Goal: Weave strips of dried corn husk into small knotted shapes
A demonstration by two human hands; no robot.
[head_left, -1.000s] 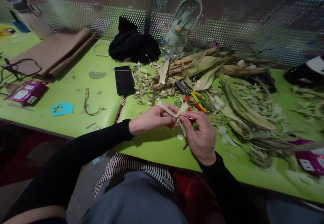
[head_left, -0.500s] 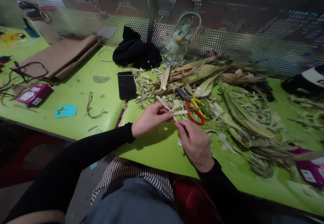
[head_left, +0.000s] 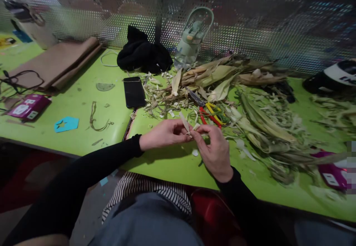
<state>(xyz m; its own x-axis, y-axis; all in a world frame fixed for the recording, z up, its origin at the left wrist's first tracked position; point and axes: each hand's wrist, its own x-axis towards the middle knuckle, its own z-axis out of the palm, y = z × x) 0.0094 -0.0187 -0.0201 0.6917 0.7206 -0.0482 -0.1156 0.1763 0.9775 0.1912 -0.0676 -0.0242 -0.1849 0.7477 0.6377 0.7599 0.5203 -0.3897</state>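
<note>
Pale corn husk strips [head_left: 184, 122] are pinched between my two hands just above the green table [head_left: 155, 168]. My left hand [head_left: 167, 133] grips them from the left, thumb against fingers. From the right, my right hand [head_left: 213, 147] pinches the same piece with thumb and forefinger, its fingertips close to the left ones. Several strip ends stick up and out from the pinch. Right behind my hands lie scissors [head_left: 202, 114] with red and yellow handles, partly hidden by my right hand. Dried corn husks [head_left: 211, 76] and shredded scraps are heaped beyond them.
A phone [head_left: 134, 92] lies left of the scraps. Behind stand a green water bottle [head_left: 191, 43] and a black cloth bundle [head_left: 144, 53], before a perforated metal screen [head_left: 111, 19]. Greenish husks [head_left: 267, 127] spread at right. Purple power strips [head_left: 29, 107] sit toward both ends.
My right hand has moved up and in toward my left fingertips, now pinching the husk strips closer to their middle. The whole view has shifted slightly.
</note>
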